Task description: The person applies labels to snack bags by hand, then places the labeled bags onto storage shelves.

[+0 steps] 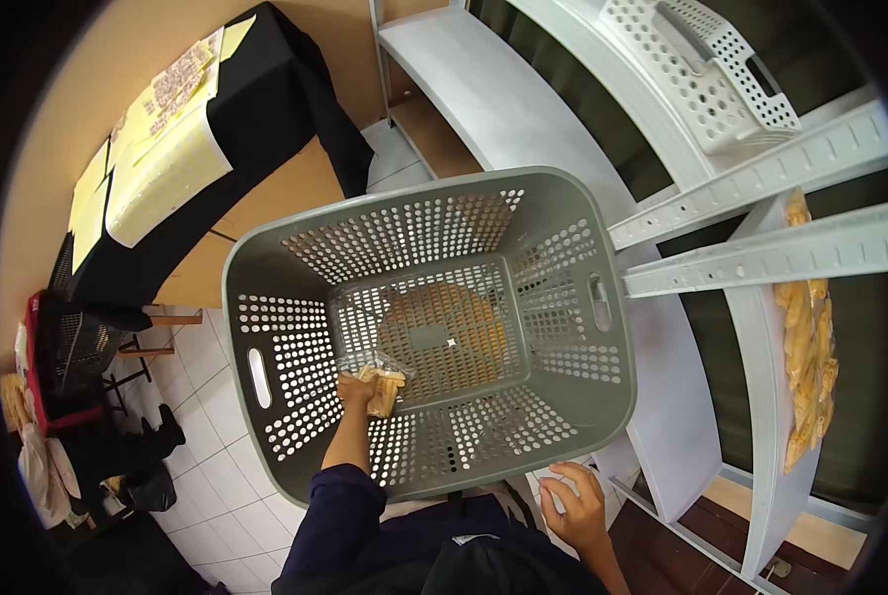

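A large grey-green perforated laundry basket [603,213] fills the middle of the view. My left hand [355,389] reaches inside near its left wall, closed on a clear plastic packet of pale yellow snacks [382,392]. The packet's clear end points toward the basket's middle. Through the holes of the basket floor a round brown shape [464,327] shows. Just outside the near right rim is my right hand [575,506], its fingers loosely curved and apart, holding nothing.
White metal shelving [504,94] runs along the right side. Several similar yellow packets [809,337] lie on one shelf, and a white perforated basket [702,79] stands higher up. A black-draped table [265,89] with yellow sheets [166,183] is at upper left.
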The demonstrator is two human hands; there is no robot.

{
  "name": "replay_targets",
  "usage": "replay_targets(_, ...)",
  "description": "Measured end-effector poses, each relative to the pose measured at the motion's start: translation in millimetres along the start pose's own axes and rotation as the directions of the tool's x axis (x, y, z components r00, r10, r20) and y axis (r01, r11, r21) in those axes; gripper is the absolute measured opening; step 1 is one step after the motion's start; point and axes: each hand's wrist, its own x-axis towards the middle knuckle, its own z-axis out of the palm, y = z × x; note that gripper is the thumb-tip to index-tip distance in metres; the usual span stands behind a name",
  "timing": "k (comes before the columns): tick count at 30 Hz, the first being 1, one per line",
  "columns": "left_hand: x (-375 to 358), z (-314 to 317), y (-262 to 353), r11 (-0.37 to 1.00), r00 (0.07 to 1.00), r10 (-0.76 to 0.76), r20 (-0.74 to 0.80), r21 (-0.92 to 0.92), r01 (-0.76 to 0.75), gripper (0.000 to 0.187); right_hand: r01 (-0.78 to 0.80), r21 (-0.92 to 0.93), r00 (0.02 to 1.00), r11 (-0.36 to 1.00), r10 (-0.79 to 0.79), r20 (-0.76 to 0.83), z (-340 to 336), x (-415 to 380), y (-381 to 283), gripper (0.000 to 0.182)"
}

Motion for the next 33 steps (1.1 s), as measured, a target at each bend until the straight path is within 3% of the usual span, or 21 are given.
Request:
replay_targets(1,2,8,-4,0.997,0.996,-0.065,0.054,0.048,0.063,0.096,-0.022,0.013,1.000,1.000,0.023,-0.016,5,2,-1,0.019)
replay_targets(3,-1,19,-16,1.000,0.999,-0.014,0.032,0.021,0.013,0.094,-0.047,0.027,0.998,0.999,0.048,-0.029,12,6,-6,0.019)
replay_targets(5,-3,24,-20,0.910,0.966,0.209,-0.154,-0.332,-0.250,0.092,-0.054,0.069,0.998,0.996,0.055,-0.018,17,13,-12,0.017)
replay_targets(6,-2,26,-20,0.873,0.926,0.278,-0.254,-0.335,-0.354,0.091,-0.049,0.066,0.999,0.997,0.050,-0.021,21,17,-13,0.017)
replay_targets(7,-10,14,-12,0.870,0.925,0.279,-0.259,-0.339,-0.358,0.091,-0.071,0.117,0.997,0.991,0.074,-0.028,25,21,-14,0.017)
replay_targets(9,-33,-15,15,0.676,0.762,0.419,-0.493,-0.391,-0.624,0.082,-0.078,0.167,0.995,0.983,0.088,-0.051,29,39,-18,0.018)
replay_targets(11,-86,-65,54,0.545,0.694,0.521,-0.497,-0.432,-0.718,0.082,-0.042,0.258,0.983,0.965,0.085,-0.160,28,70,-23,0.021)
replay_targets(14,-168,-111,93,0.359,0.397,0.601,-0.693,-0.210,-0.910,0.084,0.009,0.289,0.963,0.957,0.069,-0.260,17,112,-31,0.023)
replay_targets(15,-195,-124,102,0.270,0.285,0.598,-0.749,-0.147,-0.952,0.087,0.042,0.292,0.956,0.955,0.046,-0.290,12,124,-34,0.022)
replay_targets(17,-240,-138,112,0.155,0.192,0.579,-0.792,-0.124,-0.980,0.088,0.081,0.286,0.942,0.955,0.020,-0.336,-2,132,-39,0.021)
replay_targets(18,-259,-144,115,0.061,0.119,0.551,-0.826,-0.102,-0.993,0.090,0.104,0.319,0.956,0.942,-0.006,-0.293,-10,132,-40,0.020)
replay_targets(19,-277,-149,117,0.046,0.107,0.549,-0.829,-0.097,-0.994,0.090,0.124,0.353,0.968,0.927,-0.035,-0.249,-18,129,-40,0.018)
replay_targets(20,-293,-154,119,-0.009,-0.010,0.544,-0.839,0.006,-1.000,0.090,0.150,0.384,0.961,0.911,-0.043,-0.273,-23,124,-38,0.014)
replay_targets(21,-308,-160,119,-0.064,-0.129,0.532,-0.837,0.112,-0.992,0.091,0.158,0.378,0.956,0.912,-0.046,-0.289,-32,118,-37,0.014)
replay_targets(22,-325,-167,115,-0.113,-0.068,0.588,-0.806,0.002,-0.994,0.090,0.149,0.374,0.953,0.915,-0.032,-0.303,-45,111,-37,0.011)
replay_targets(25,-350,-193,109,-0.265,-0.114,0.670,-0.734,-0.092,-0.960,0.085,0.152,0.319,0.943,0.936,-0.041,-0.329,-83,88,-25,0.006)
replay_targets(26,-371,-214,112,-0.275,-0.124,0.703,-0.700,-0.107,-0.956,0.059,0.152,0.262,0.959,0.953,-0.078,-0.273,-96,78,-22,0.006)
replay_targets(27,-383,-231,116,-0.296,-0.145,0.704,-0.695,-0.101,-0.950,0.059,0.154,0.202,0.970,0.967,-0.110,-0.215,-106,69,-20,0.006)
replay_targets(29,-404,-252,127,-0.443,-0.482,0.858,-0.179,0.217,-0.870,0.029,0.165,0.135,0.956,0.977,-0.124,-0.267,-126,51,-19,0.006)
replay_targets(30,-418,-253,131,-0.479,-0.531,0.827,-0.183,0.262,-0.838,0.012,0.199,0.045,0.952,0.979,-0.183,-0.246,-138,43,-21,0.005)
replay_targets(33,-443,-252,139,-0.584,-0.643,0.766,-0.012,0.406,-0.703,0.011,0.206,-0.087,0.945,0.975,-0.221,-0.243,-159,19,-24,0.003)
